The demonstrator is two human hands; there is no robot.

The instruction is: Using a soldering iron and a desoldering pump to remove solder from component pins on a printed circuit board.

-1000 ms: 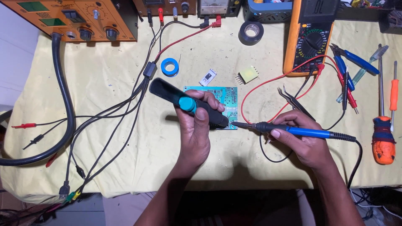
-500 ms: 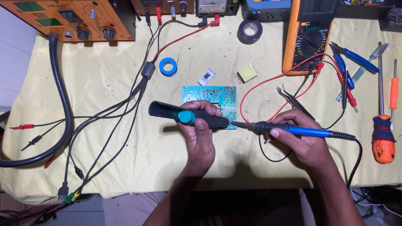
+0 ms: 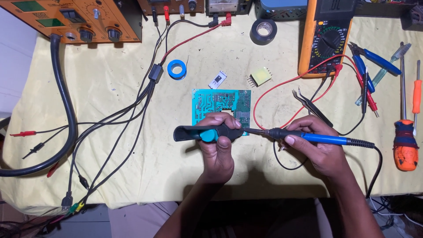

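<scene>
A green circuit board (image 3: 218, 102) lies flat on the yellow cloth (image 3: 132, 167) at the middle of the bench. My left hand (image 3: 219, 147) grips a black desoldering pump with a teal button (image 3: 205, 133), held level, its nozzle pointing right over the board's lower right corner. My right hand (image 3: 320, 147) holds a soldering iron with a blue handle (image 3: 308, 136). The iron's tip meets the pump's nozzle at the board's lower right edge. The lower part of the board is hidden under my left hand.
An orange bench supply (image 3: 70, 20) stands back left, with black and red leads (image 3: 132, 110) running across the cloth. An orange multimeter (image 3: 326, 39) stands back right. Pliers, tweezers (image 3: 313, 105) and screwdrivers (image 3: 405, 145) lie at right. Blue tape roll (image 3: 177, 69), black tape roll (image 3: 264, 31).
The pump has swung from slanted to level and dropped lower toward the board's front corner. My right hand and the iron have stayed nearly still.
</scene>
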